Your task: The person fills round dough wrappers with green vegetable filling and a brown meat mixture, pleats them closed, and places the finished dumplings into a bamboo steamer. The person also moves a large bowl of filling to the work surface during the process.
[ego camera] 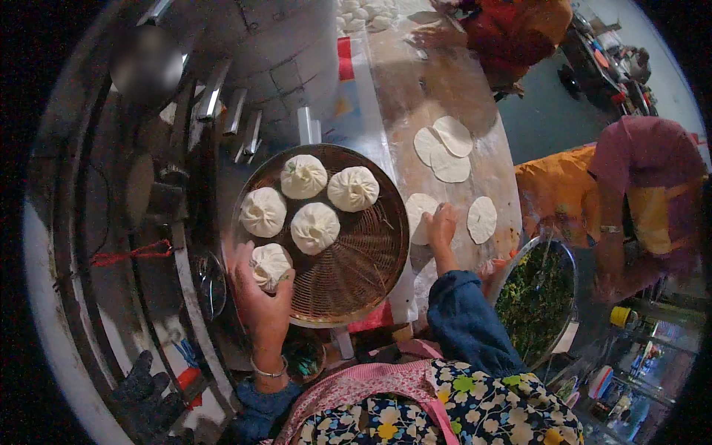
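Observation:
My left hand (264, 300) curls round a pleated stuffed bun (271, 266), thumb on one side and fingers on the other, at the near left edge of a round woven tray (350, 278). Several more pleated buns (315, 228) sit on the tray's left and far part. To the right of the tray, my right hand (442, 225) pinches the right edge of a flat round dough wrapper (418, 214); its fingertips are partly hidden. Another wrapper (482, 220) lies just right of that hand, and three overlapping wrappers (445, 153) lie farther off on the floured board (400, 78).
A metal basin of chopped green filling (537, 295) stands by my right forearm. Across the board, another person in red and orange (512, 39) works near a pile of dough pieces (361, 14). A person in a maroon top (645, 150) is at the right. Metal rails (189, 289) run along the left.

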Tool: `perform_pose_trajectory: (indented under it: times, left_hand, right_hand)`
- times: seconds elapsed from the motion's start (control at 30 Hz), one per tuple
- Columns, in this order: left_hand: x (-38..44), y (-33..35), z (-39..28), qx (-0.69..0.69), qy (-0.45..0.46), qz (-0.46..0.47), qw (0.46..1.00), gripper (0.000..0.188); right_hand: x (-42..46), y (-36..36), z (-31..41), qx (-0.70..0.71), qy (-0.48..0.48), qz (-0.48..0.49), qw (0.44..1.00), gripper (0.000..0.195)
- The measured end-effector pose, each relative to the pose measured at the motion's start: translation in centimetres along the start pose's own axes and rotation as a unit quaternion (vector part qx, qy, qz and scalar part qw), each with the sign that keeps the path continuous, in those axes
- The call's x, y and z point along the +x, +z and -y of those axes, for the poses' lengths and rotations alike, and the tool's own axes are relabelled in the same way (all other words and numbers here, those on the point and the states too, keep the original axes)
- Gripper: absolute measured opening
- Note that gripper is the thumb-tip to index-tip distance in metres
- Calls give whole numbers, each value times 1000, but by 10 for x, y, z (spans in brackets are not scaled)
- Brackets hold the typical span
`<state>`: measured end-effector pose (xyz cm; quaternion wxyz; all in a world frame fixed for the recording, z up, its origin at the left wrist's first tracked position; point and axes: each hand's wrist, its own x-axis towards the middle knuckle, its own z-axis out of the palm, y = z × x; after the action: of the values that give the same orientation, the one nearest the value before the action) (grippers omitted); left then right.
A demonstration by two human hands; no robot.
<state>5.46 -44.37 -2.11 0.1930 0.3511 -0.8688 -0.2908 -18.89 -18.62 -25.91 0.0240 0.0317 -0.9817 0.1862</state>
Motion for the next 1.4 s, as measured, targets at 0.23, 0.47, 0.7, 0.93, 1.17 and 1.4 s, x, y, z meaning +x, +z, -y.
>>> perform_pose_trajectory:
  times: [0.23, 0.47, 0.7, 0.93, 1.17, 1.4]
  left_hand:
    - [-18, -20, -7, -167, 23, -17, 986, 57]
    - [-38, -15, -68, -724, -85, 155, 666, 82]
    - [-75, 55, -118, -793, -206, 338, 463, 82]
    - [-162, 105, -190, -760, -319, 487, 291, 86]
    - [-212, 131, -223, -682, -310, 542, 381, 78]
    - [-215, 149, -225, -621, -272, 543, 495, 47]
  right_hand:
    - [-17, 0, -9, 92, 53, 46, 993, 34]
    - [-50, -75, 26, 430, 31, 6, 902, 23]
    - [-111, -295, 70, 772, 32, 148, 618, 32]
    - [-145, -322, -19, 382, -98, -33, 918, 40]
    - [-198, -355, -121, 445, 75, -62, 890, 32]
    - [-303, -342, -230, 90, 210, -28, 973, 38]
